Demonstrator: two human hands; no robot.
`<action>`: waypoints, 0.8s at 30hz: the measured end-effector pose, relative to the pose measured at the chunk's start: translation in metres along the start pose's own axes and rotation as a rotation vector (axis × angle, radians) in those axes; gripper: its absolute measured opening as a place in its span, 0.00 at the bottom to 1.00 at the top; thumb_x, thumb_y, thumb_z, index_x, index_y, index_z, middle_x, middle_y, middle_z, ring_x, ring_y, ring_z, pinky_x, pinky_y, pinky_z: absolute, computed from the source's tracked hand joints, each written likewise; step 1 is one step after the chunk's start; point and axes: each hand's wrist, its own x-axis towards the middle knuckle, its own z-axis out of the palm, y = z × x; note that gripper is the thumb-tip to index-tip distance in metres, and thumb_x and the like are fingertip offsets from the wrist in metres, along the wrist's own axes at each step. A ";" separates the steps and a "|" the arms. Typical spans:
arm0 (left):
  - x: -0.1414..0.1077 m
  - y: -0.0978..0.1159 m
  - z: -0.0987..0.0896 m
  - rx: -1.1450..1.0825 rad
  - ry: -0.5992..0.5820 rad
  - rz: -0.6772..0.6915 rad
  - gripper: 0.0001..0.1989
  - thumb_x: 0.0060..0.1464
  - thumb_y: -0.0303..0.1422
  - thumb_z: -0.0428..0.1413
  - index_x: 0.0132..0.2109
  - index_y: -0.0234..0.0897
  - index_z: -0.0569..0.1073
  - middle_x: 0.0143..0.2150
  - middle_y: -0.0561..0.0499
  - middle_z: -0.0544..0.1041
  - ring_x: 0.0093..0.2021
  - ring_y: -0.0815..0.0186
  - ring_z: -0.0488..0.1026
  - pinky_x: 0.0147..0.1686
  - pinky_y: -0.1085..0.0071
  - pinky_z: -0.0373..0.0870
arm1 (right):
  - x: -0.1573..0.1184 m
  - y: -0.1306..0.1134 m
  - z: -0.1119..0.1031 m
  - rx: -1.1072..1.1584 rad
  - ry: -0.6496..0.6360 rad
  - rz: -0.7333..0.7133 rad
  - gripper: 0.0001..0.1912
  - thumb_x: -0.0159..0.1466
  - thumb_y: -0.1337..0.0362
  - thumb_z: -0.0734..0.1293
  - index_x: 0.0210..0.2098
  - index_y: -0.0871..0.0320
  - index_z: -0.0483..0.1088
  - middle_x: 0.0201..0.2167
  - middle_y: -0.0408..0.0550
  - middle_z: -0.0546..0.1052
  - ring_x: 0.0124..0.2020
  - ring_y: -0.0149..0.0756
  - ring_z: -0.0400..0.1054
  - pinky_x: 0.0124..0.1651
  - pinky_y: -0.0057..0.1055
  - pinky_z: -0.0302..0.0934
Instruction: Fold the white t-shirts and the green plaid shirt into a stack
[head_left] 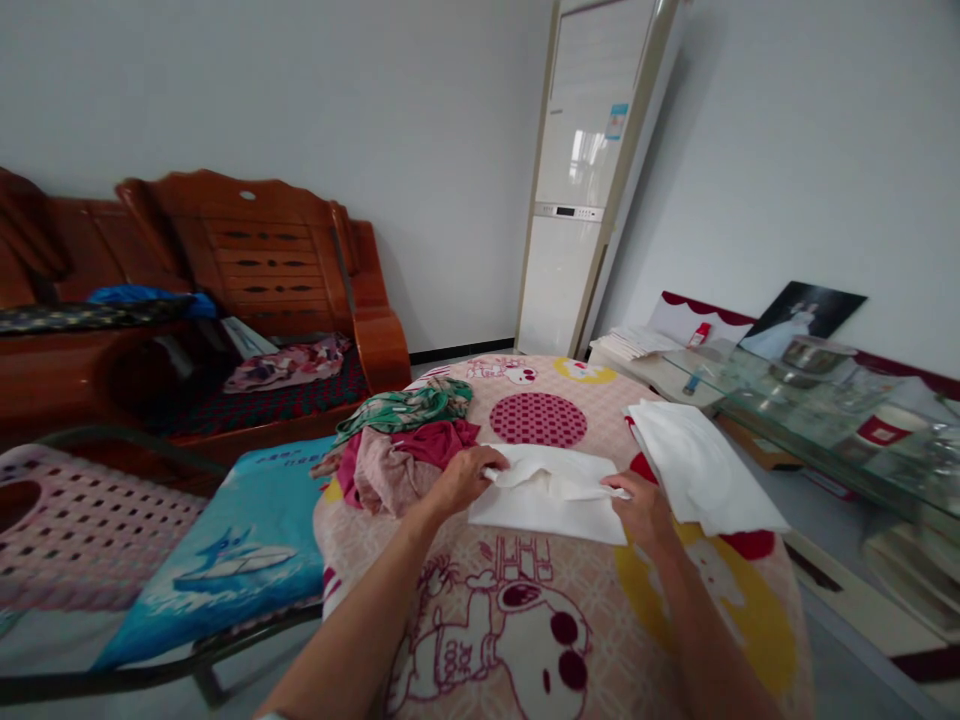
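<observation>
A white cloth (555, 515) lies partly folded on the round table, its upper edge lifted and bunched between my hands. My left hand (469, 480) pinches the left end of that edge. At the other end, my right hand (641, 510) grips the edge between thumb and fingers. To the right, a second white cloth (701, 470) rests folded and hangs slightly past the table's side. Close beside my left hand sits a heap of crumpled fabrics: a green patterned cloth (409, 405), a dark pink cloth (442, 440) and a pale pink cloth (390, 470).
The table wears a cartoon-printed tablecloth (457, 610). On the left stand a chair with a blue cushion (247, 540) and a wooden sofa (259, 250). A glass-topped cabinet (780, 410) holding clutter is at right. Behind stands a tall white air conditioner (566, 270).
</observation>
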 end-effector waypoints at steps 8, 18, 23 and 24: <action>-0.010 -0.006 0.001 -0.060 0.054 0.014 0.20 0.38 0.15 0.48 0.37 0.34 0.78 0.38 0.49 0.78 0.39 0.66 0.74 0.42 0.73 0.67 | -0.009 0.008 0.006 -0.060 0.088 -0.177 0.20 0.47 0.74 0.58 0.34 0.58 0.77 0.34 0.51 0.77 0.40 0.42 0.70 0.46 0.36 0.65; -0.020 -0.005 -0.010 -0.151 -0.268 0.019 0.08 0.51 0.35 0.59 0.36 0.35 0.79 0.37 0.50 0.79 0.38 0.65 0.73 0.40 0.73 0.67 | -0.023 0.013 0.002 -0.153 -0.074 -0.210 0.07 0.52 0.65 0.66 0.29 0.58 0.77 0.32 0.50 0.78 0.35 0.41 0.71 0.43 0.35 0.65; -0.001 0.008 -0.016 -0.178 -0.028 -0.018 0.15 0.60 0.38 0.51 0.38 0.33 0.79 0.36 0.48 0.80 0.36 0.65 0.75 0.36 0.73 0.69 | -0.013 -0.001 -0.005 -0.108 0.052 -0.170 0.20 0.64 0.55 0.61 0.23 0.59 0.73 0.21 0.45 0.74 0.25 0.33 0.68 0.33 0.29 0.63; 0.006 0.012 -0.013 -0.163 -0.007 0.020 0.14 0.60 0.36 0.51 0.40 0.34 0.78 0.39 0.47 0.80 0.39 0.64 0.75 0.39 0.72 0.69 | -0.007 -0.004 -0.003 -0.092 0.092 -0.174 0.20 0.65 0.55 0.60 0.26 0.59 0.75 0.23 0.46 0.76 0.27 0.34 0.69 0.34 0.29 0.64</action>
